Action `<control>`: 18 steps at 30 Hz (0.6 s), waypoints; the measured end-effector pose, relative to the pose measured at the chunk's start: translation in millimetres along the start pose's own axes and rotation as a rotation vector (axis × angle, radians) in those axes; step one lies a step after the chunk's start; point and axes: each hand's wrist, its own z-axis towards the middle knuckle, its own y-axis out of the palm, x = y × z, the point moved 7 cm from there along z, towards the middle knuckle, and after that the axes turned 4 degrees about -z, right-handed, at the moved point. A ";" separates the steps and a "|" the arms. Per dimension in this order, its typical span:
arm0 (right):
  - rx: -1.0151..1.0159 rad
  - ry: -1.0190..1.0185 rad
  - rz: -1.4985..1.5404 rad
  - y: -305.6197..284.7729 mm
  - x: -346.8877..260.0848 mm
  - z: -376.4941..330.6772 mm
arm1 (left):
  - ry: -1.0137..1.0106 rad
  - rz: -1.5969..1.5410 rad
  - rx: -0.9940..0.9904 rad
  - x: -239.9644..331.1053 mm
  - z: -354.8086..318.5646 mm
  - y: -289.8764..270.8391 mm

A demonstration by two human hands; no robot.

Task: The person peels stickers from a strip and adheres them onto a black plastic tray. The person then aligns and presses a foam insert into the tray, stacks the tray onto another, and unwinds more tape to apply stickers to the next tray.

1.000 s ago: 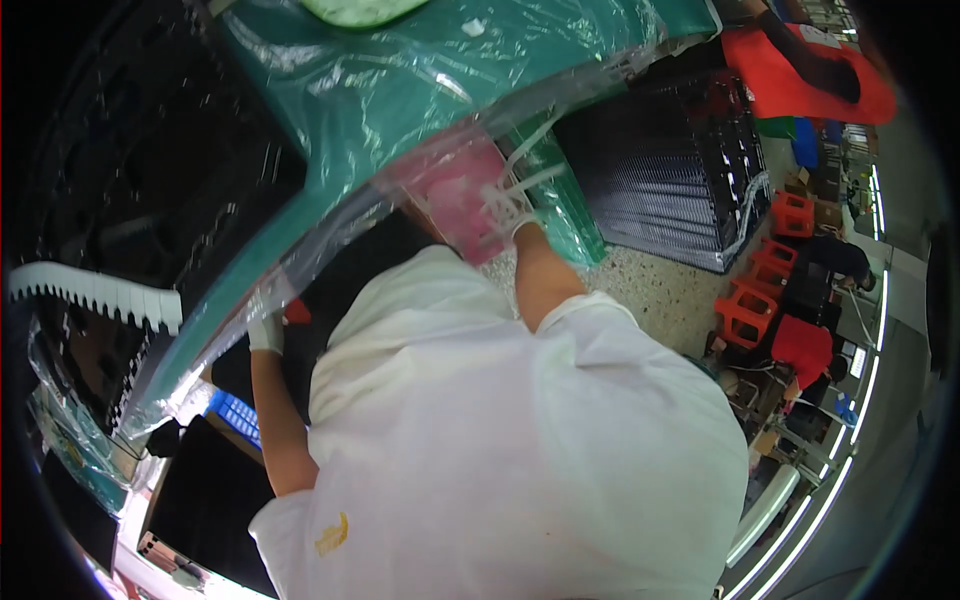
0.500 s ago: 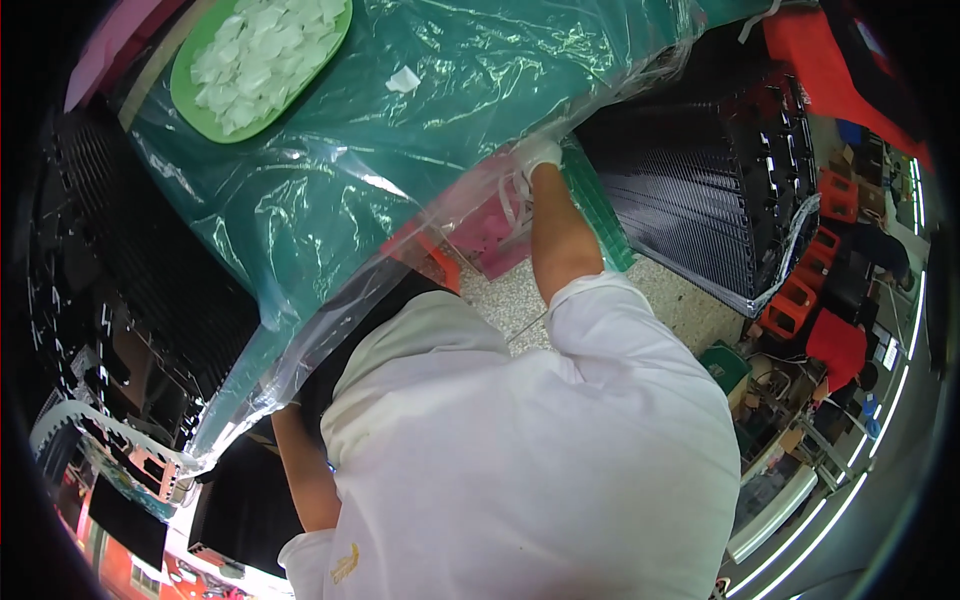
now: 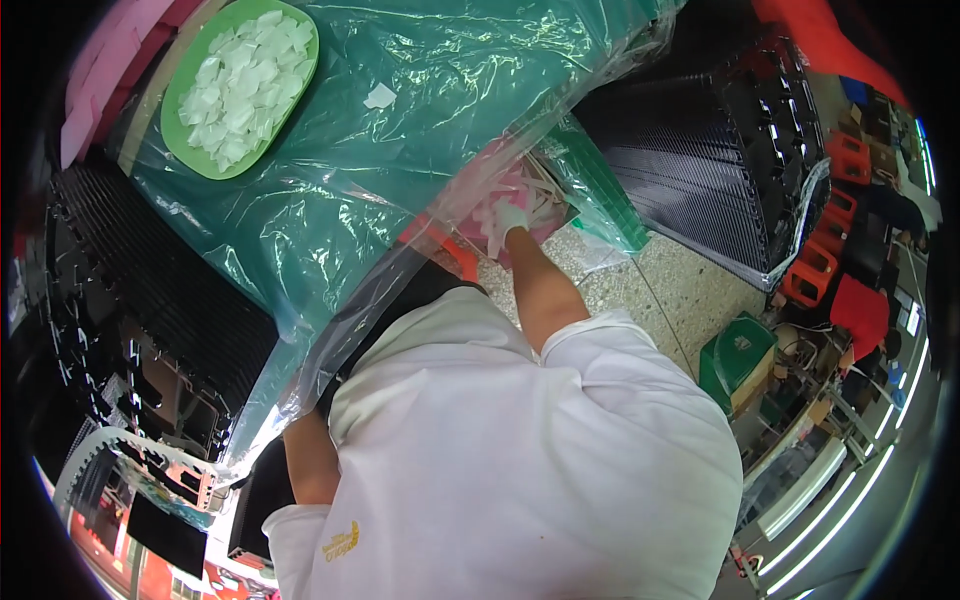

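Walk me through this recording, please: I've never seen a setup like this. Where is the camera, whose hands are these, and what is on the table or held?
There is no machine here, just a person in a white shirt. A fisheye camera on their head looks down, so straight edges bend near the rim.

On the plastic-covered green tabletop sit a light-green plate heaped with whitish pieces and one loose piece.

The right hand, in a white glove, reaches below the table edge into a pinkish container, among white strips; I cannot tell whether it holds any. The left forearm shows, but its hand is hidden around the table's edge, so what it holds cannot be seen.
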 end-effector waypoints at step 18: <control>0.616 -0.036 0.025 -251.1 -60.1 -193.7 | 0.131 -0.849 -0.024 50.2 -212.4 -126.8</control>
